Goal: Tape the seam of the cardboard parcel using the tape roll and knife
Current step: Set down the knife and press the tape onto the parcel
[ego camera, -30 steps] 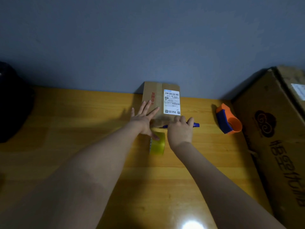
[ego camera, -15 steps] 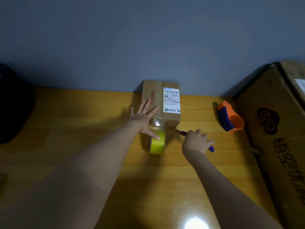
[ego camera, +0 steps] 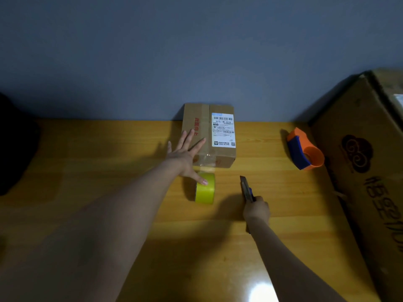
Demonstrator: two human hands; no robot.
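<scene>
A small cardboard parcel (ego camera: 220, 158) with a white shipping label lies against the wall at the table's far middle. Clear tape runs down its top seam and over the near face. My left hand (ego camera: 185, 155) rests flat with spread fingers on the parcel's left part, thumb touching the yellow tape roll (ego camera: 206, 191), which stands on edge just in front of the parcel. My right hand (ego camera: 256, 209) is closed around a blue utility knife (ego camera: 246, 189), blade out and pointing away, to the right of the roll and clear of the parcel.
An orange and blue tape dispenser (ego camera: 304, 150) lies at the right. A large cardboard box (ego camera: 368, 171) fills the right edge of the wooden table (ego camera: 109, 171). A dark object (ego camera: 13, 144) sits at the far left.
My right hand has pulled the knife back from the parcel's near edge, toward me and to the right. The left hand stays on the parcel and roll.
</scene>
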